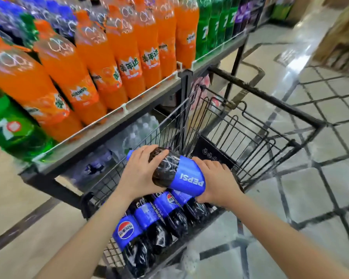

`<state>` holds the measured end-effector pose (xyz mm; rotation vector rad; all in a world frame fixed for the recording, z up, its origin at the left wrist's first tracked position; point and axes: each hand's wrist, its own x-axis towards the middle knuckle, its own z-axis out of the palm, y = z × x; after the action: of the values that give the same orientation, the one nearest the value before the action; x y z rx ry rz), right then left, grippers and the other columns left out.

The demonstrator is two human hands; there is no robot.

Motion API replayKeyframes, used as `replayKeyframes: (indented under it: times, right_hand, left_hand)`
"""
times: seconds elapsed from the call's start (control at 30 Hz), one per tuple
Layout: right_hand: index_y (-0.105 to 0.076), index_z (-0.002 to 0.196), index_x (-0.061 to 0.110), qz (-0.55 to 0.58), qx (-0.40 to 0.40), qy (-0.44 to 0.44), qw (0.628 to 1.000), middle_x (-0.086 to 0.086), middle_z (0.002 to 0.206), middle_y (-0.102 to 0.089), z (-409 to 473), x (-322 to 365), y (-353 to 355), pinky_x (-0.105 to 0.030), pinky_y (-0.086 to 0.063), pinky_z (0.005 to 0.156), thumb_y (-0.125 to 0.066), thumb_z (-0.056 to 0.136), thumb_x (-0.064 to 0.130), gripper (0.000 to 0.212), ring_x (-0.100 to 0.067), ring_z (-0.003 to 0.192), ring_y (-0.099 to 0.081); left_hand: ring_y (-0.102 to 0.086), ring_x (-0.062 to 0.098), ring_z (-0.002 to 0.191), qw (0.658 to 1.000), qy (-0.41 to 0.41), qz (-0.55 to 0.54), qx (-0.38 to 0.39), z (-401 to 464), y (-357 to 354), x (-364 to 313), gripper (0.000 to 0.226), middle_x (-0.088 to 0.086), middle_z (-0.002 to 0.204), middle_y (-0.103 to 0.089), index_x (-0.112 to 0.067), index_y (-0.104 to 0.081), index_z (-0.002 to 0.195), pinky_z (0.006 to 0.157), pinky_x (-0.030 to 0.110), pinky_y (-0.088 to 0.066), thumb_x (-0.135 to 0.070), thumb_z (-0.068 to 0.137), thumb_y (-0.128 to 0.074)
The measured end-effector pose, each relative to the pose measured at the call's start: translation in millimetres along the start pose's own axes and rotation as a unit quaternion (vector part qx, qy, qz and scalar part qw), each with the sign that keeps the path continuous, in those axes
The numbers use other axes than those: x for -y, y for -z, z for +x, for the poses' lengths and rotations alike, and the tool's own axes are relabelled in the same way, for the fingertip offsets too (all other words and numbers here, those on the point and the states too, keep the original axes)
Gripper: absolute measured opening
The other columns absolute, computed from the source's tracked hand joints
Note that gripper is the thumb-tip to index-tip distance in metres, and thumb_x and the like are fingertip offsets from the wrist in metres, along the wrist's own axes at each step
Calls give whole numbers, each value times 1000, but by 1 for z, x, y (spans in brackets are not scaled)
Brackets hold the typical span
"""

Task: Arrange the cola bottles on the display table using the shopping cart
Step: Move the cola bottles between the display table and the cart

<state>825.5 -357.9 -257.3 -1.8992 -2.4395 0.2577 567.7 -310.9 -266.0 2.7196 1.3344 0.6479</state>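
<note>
Below the hands, four Pepsi bottles [149,228] are laid side by side on their sides in the shopping cart [250,141], probably so that they do not roll or topple in transit. A fifth Pepsi bottle [175,172] is held horizontally just above them: its neck end is gripped by the left hand [138,174], fingers curled over the shoulder, and its base end is cupped by the right hand [216,182], a two-handed hold judged to suit its bulk. Beyond and to the left of the hands, the display surface [113,127] is stocked with about six orange Mirinda bottles [101,63], several green 7-Up bottles [214,27] farther off and one at the near left.
</note>
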Motion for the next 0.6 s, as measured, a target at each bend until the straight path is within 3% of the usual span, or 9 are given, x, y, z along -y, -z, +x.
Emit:
replayKeyframes:
  times: [0.2, 0.33, 0.6]
  right_hand:
    - [-16, 149, 29, 16, -17, -3, 1000, 4, 129, -47, -76, 35, -7, -40, -40, 96, -70, 50, 60, 117, -24, 115, -47]
    - [-23, 148, 27, 42, -18, -6, 999, 2, 128, -50, -132, 56, -29, -40, -42, 94, -72, 50, 58, 114, -26, 113, -51]
    - [-17, 149, 28, 91, 55, -13, 994, 3, 129, -48, -210, 116, -70, -40, -40, 98, -71, 52, 62, 116, -24, 117, -47]
  left_hand:
    - [-52, 40, 114, 997, -54, 32, -43, -57, 32, -38, 87, 20, 127, -55, -11, -57, 133, 97, 52, -41, -52, 59, -77]
    - [-54, 41, 112, 997, -68, 28, -21, -109, 37, -65, 92, 20, 125, -56, -15, -53, 135, 95, 51, -43, -57, 56, -77]
    - [-54, 38, 113, 997, -42, 18, 63, -211, 50, -86, 94, 15, 126, -56, -17, -57, 133, 94, 48, -43, -61, 52, -74]
